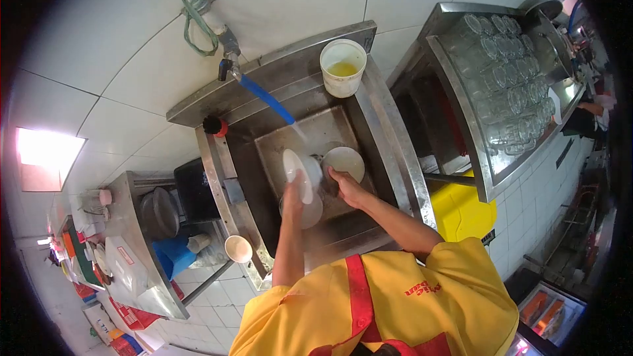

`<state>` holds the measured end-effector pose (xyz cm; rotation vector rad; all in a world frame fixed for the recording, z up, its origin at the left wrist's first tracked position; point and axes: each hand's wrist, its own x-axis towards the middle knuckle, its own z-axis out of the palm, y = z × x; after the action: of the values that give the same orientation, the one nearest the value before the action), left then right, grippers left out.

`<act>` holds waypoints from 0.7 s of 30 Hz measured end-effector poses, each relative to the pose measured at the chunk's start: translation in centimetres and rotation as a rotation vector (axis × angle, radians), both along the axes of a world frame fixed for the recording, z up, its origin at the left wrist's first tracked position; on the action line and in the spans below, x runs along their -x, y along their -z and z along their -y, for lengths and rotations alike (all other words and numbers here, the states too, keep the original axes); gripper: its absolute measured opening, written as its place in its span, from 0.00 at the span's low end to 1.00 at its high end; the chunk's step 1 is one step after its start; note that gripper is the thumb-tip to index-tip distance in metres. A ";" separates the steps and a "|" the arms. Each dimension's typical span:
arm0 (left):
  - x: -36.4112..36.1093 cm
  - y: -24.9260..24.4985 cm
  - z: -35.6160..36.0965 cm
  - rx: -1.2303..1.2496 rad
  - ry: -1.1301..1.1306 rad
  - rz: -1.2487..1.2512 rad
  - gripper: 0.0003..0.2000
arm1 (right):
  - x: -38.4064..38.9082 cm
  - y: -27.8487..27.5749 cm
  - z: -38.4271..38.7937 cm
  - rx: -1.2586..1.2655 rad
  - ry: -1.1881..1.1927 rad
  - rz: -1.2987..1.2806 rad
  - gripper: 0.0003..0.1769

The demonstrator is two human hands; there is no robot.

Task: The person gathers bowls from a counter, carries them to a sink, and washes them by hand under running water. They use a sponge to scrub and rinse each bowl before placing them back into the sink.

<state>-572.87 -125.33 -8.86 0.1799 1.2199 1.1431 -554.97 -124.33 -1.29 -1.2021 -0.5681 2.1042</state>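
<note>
My left hand [295,194] grips a white bowl [289,163], tilted on its side over the sink [268,135]. Close to its right, my right hand [348,191] is closed, fingers curled and mostly hidden; I cannot tell what is in them. Just beyond that hand, a second white bowl [346,159] lies in the sink. Under my left hand, another round dish [311,214] shows in part. Water runs from a blue hose [267,99] down toward the tilted bowl.
A white bucket [343,82] with yellow liquid stands on the sink's back right corner. A small cup [238,248] sits at the left front edge. Rows of glass mugs [508,72] fill a steel rack at right, above a yellow bin [461,211]. Shelving [148,250] stands left.
</note>
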 end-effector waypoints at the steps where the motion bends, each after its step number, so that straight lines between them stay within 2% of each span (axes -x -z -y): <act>1: 1.5 0.2 0.6 0.039 -0.046 -0.021 0.20 | -0.5 -0.9 0.5 0.056 0.036 -0.106 0.26; 2: 2.9 0.4 1.3 0.076 -0.094 -0.041 0.20 | -1.0 -1.4 0.8 0.058 0.033 -0.105 0.26; 4: 5.9 -0.5 2.8 0.015 -0.012 -0.266 0.19 | -1.9 -1.9 1.4 -0.150 0.003 0.093 0.26; 5: 6.0 -4.1 3.2 0.018 0.054 -0.444 0.15 | -2.7 -1.8 1.3 -0.143 -0.006 0.090 0.26; 6: 6.7 -3.4 3.7 0.031 0.044 -0.447 0.15 | -3.7 -1.8 0.9 -0.090 -0.015 0.123 0.26; 7: 7.6 -2.2 4.0 -0.023 0.241 -0.687 0.13 | -4.4 -1.6 0.6 -0.041 -0.025 0.154 0.27; 8: 8.6 -1.2 4.4 -0.076 0.446 -0.924 0.11 | -4.6 0.3 0.6 0.023 0.065 0.262 0.27; 9: 8.3 -1.0 4.5 -0.114 0.565 -1.188 0.10 | -5.1 0.7 0.3 0.001 0.012 0.368 0.27; 10: 8.0 -0.2 4.5 -0.118 0.583 -1.244 0.11 | -5.6 1.1 0.1 -0.025 -0.036 0.477 0.26; 11: 7.8 0.1 4.7 -0.105 0.666 -1.295 0.11 | -5.6 1.6 0.2 -0.026 -0.032 0.478 0.26; 12: 7.4 0.2 4.6 -0.100 0.752 -1.340 0.12 | -5.8 1.4 0.3 -0.114 -0.079 0.597 0.23; 13: 7.0 0.2 4.5 -0.114 0.759 -1.330 0.12 | -6.2 1.1 0.6 -0.200 -0.124 0.721 0.19; 14: 6.8 0.1 4.6 -0.128 0.739 -1.273 0.12 | -6.8 2.0 0.9 -0.197 -0.113 0.735 0.19; 16: 6.7 0.6 4.7 -0.145 0.721 -1.209 0.12 | -7.4 4.9 1.6 -0.435 -0.218 0.967 0.18; 17: 6.8 0.9 4.7 -0.193 0.736 -1.324 0.12 | -7.6 6.0 2.0 -0.378 -0.204 0.979 0.17; 18: 6.9 1.2 4.7 -0.242 0.746 -1.443 0.12 | -7.6 5.2 2.0 -0.382 -0.201 0.984 0.17; 20: 6.7 1.5 4.5 -0.279 0.768 -1.481 0.13 | -7.4 0.5 1.2 -0.540 -0.244 1.048 0.16; 21: 6.5 1.7 4.1 -0.306 0.795 -1.520 0.13 | -7.2 -2.5 0.0 -0.453 -0.208 0.938 0.19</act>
<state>-579.38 -129.38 -10.57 1.8327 1.9139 0.3089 -547.78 -124.32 1.24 -1.8506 -1.5331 1.3173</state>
